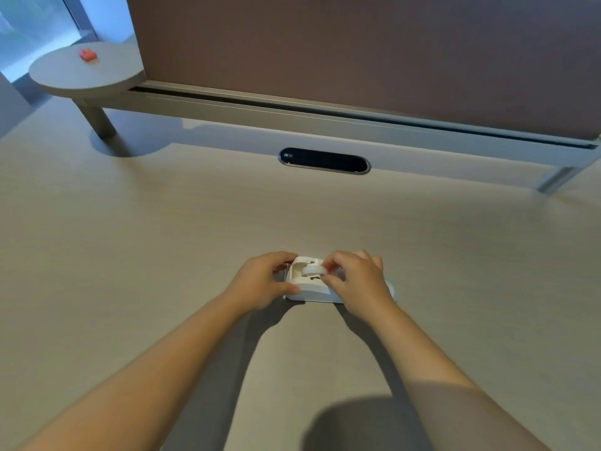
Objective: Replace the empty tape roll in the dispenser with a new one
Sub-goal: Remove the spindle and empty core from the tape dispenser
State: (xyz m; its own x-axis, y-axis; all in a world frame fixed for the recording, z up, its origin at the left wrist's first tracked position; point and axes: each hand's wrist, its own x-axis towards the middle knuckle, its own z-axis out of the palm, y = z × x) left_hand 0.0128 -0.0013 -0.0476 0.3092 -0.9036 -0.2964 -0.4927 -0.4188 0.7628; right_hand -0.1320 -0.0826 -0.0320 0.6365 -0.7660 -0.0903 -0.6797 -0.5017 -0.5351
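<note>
Because the dispenser (307,288) must not slide while its spool is worked, the left hand (265,281) clamps the left end of the body, thumb on the near side and fingers wrapped over the far edge, pressing it onto the table (162,239). The right hand (356,279) pinches the small white core (313,271) between thumb and forefinger; the core sits in the open cradle at the top of the dispenser. Whether it is being lifted out or seated cannot be told. It shows little or no tape, so it is judged to be the empty roll, and the task is judged to be at an early step.

Head view, materials and shapes: the dispenser is smooth white moulded plastic, a low rounded block with a scooped well. The core is a short white wheel. A thin clear or pale ring (392,289) lies flat on the table just beside the right wrist, mostly hidden; it may be the new roll, but this is not certain. The table top is pale, matt, with faint wood grain. Behind stand an oval dark cable port (324,161), a brown partition panel (357,50) and a round grey side shelf (84,73) carrying a small red object (87,55)
</note>
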